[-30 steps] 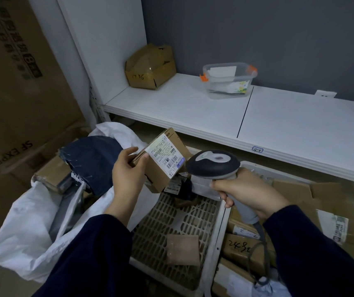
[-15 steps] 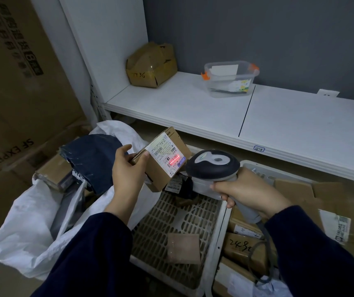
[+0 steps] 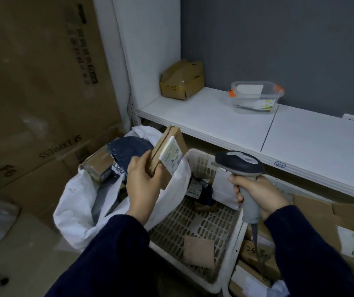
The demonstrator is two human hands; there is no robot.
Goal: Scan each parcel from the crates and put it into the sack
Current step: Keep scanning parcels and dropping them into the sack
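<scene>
My left hand [image 3: 143, 183] grips a small brown cardboard parcel [image 3: 169, 153] with a white shipping label, held tilted over the right rim of the open white sack [image 3: 79, 206]. The sack holds a dark blue bag [image 3: 128, 151] and a taped brown parcel [image 3: 98, 166]. My right hand [image 3: 259, 196] holds the grey barcode scanner [image 3: 239, 165] by its handle, above the white slotted crate [image 3: 195, 221]. That crate contains a small flat brown parcel [image 3: 198, 250] and a few parcels at its far end. A second crate to the right is filled with brown boxes [image 3: 326, 228].
A white shelf [image 3: 236, 123] runs behind the crates, bearing a crumpled brown box [image 3: 181, 81] and a clear plastic tub [image 3: 255, 97]. Large cardboard cartons [image 3: 38, 99] stand at the left behind the sack. Bare floor lies at the lower left.
My left hand has swung the parcel left and up, away from the scanner and over the sack. The red scan line on the label is gone. The scanner has stayed roughly in place.
</scene>
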